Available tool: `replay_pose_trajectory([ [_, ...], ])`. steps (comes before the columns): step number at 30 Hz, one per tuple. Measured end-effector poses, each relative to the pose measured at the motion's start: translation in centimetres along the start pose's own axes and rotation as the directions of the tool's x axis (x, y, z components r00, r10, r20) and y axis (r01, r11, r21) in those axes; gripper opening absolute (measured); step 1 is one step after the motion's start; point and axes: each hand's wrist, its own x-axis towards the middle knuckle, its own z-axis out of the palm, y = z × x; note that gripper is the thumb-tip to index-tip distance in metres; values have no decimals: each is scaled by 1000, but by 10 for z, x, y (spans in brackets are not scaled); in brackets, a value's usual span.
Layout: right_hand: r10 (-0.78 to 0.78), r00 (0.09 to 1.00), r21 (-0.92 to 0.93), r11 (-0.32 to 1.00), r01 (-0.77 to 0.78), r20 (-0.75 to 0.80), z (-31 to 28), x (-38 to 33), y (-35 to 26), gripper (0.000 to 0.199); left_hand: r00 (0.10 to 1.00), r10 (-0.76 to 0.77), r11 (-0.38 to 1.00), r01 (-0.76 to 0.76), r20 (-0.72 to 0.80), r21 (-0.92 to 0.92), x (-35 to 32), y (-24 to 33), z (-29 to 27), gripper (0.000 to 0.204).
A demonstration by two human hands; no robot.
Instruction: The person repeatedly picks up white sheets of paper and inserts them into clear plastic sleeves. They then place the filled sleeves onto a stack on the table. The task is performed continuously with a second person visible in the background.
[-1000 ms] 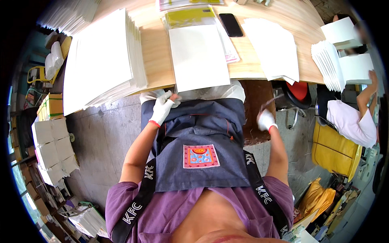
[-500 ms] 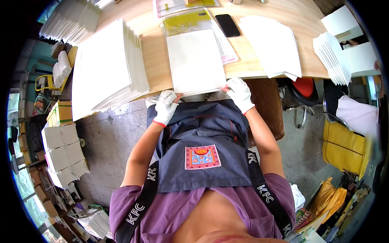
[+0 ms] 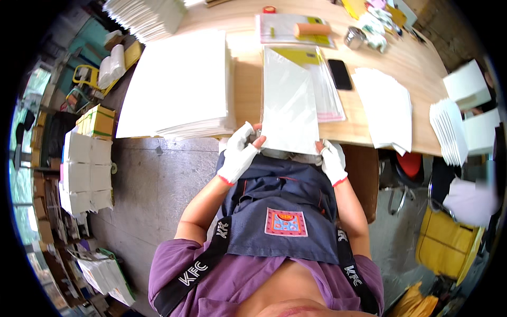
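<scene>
A white sheet (image 3: 289, 108) with a glossy, clear-plastic-like sheen lies lengthwise in front of me, its near end at the table edge. Its upper edge runs diagonally across a clear packet with a yellow band (image 3: 303, 55). My left hand (image 3: 240, 154), in a white glove with bare thumb and fingertip, is closed at the sheet's near left corner. At the near right corner, my right hand (image 3: 332, 161), gloved the same way, pinches the edge. The undersides of both grips are hidden.
Left of the sheet stands a thick stack of large white sheets (image 3: 177, 84). To the right lie a black phone (image 3: 339, 74) and fanned white sheets (image 3: 384, 105). Farther back are another packet (image 3: 274, 29), an orange-brown roll (image 3: 311, 29) and a metal cup (image 3: 354, 38).
My view has shifted, bringing more of the far table in. The sheet has gone from flat and matt to glossy with a diagonal upper edge. Both hands remain at its near corners.
</scene>
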Motion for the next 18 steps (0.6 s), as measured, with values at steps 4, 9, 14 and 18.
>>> replay_pose_trajectory([
  [4, 52, 991, 71, 996, -61, 122, 79, 21, -38, 19, 938, 268, 928, -191, -218, 320, -20, 59, -67, 30],
  [9, -46, 922, -57, 996, 73, 383, 205, 60, -84, 22, 742, 462, 830, -168, -486, 532, -4, 69, -170, 31],
  [14, 133, 929, -304, 952, -22, 346, 271, 63, -86, 37, 798, 402, 793, -58, -449, 607, 12, 10, -220, 38],
  [18, 14, 926, -175, 983, 57, 378, 254, 62, -76, 39, 779, 168, 973, -32, -603, 230, 10, -20, -230, 39],
])
